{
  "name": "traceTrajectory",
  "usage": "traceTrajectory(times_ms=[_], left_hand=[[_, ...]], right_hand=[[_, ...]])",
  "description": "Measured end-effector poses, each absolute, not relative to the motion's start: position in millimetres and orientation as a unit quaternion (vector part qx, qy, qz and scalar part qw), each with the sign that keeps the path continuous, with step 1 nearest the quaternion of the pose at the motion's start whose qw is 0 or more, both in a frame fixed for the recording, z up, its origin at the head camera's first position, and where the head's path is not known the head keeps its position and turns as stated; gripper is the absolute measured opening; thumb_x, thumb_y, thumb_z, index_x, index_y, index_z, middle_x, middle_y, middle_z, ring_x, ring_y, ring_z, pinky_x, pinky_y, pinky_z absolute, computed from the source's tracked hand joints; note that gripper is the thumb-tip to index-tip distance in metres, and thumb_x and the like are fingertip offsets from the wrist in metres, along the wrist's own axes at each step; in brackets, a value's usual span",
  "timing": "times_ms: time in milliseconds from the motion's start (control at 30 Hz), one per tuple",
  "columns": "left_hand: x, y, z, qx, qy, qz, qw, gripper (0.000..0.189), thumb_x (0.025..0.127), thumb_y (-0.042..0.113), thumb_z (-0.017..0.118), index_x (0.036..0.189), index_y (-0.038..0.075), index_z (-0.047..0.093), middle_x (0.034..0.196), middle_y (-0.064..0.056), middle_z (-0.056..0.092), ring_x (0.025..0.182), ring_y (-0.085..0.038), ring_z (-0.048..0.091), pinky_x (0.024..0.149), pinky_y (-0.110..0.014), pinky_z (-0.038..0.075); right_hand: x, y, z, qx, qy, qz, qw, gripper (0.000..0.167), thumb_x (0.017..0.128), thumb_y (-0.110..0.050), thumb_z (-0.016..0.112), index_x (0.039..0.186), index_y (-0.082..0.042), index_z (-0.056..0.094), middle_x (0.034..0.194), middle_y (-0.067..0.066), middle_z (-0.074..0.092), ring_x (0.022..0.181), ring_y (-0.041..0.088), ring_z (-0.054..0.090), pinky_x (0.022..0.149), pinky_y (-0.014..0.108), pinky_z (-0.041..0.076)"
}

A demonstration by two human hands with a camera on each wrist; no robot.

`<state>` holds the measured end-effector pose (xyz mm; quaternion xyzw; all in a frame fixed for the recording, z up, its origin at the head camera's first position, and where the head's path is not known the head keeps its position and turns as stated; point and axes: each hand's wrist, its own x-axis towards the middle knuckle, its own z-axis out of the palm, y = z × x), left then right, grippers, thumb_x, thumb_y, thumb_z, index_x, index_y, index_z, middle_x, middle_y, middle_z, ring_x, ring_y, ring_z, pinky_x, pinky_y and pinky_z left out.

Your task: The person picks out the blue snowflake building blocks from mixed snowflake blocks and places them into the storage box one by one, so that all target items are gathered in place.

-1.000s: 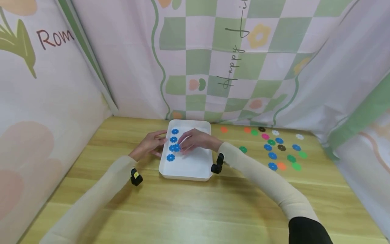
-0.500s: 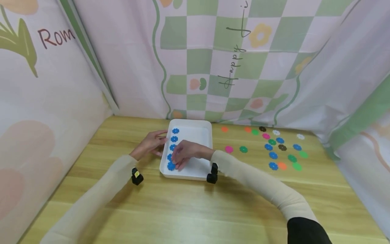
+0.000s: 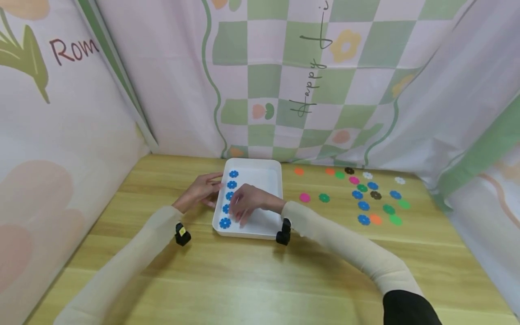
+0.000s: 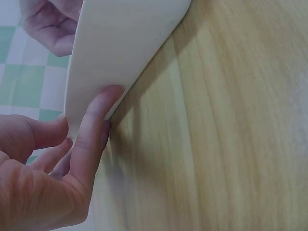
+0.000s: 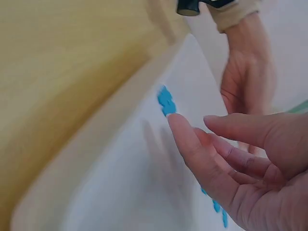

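Okay, left hand (image 3: 199,192): it's holding the side of the white tray (image 3: 268,176), thumb resting on the rim and fingers pressing against the outer wall.
Right hand (image 3: 248,201): it's hovering over the tray, fingers loosely bent with the tips apart, not gripping anything. One fingertip is lining up with a piece in the right wrist view, but I can't tell if it's touching.
Blue discs (image 3: 225,223): five flower-shaped ones are lying in a column along the tray's left side, and the nearest is sitting just beside the right fingers.
Loose discs (image 3: 363,206): blue, green, orange, pink, brown and white ones are lying scattered on the wooden table (image 3: 243,280), right of the tray.
Cream sleeves (image 3: 345,234): they're covering both arms, with black gadgets (image 3: 183,235) sitting at the wrists.
Backdrop (image 3: 264,81): a green-and-white checked cloth is hanging behind the table.
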<state>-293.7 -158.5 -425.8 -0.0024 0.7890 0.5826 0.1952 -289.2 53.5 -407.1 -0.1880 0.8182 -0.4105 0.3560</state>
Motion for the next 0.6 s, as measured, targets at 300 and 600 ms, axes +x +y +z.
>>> traceTrajectory(times_ms=[300, 600], left_hand=[[-295, -159, -428, -0.016, 0.786, 0.583, 0.203, 0.055, 0.112, 0.016, 0.050, 0.164, 0.015, 0.034, 0.154, -0.024, 0.050, 0.129, -0.040, 0.060, 0.071, -0.035, 0.068], [-294, -158, -426, -0.012, 0.784, 0.588, 0.201, 0.055, 0.112, 0.017, 0.050, 0.165, 0.014, 0.034, 0.152, -0.024, 0.053, 0.125, -0.038, 0.063, 0.071, -0.035, 0.068]], right_hand=[[-303, 76, -400, -0.219, 0.816, -0.434, 0.313, 0.011, 0.101, -0.005, 0.066, 0.108, 0.002, 0.071, 0.102, 0.014, 0.074, 0.082, 0.022, 0.074, 0.071, 0.038, 0.069], [-313, 115, -395, -0.242, 0.806, -0.492, 0.223, 0.016, 0.103, -0.007, 0.066, 0.114, 0.005, 0.069, 0.112, 0.032, 0.068, 0.090, 0.030, 0.075, 0.076, 0.040, 0.069]])
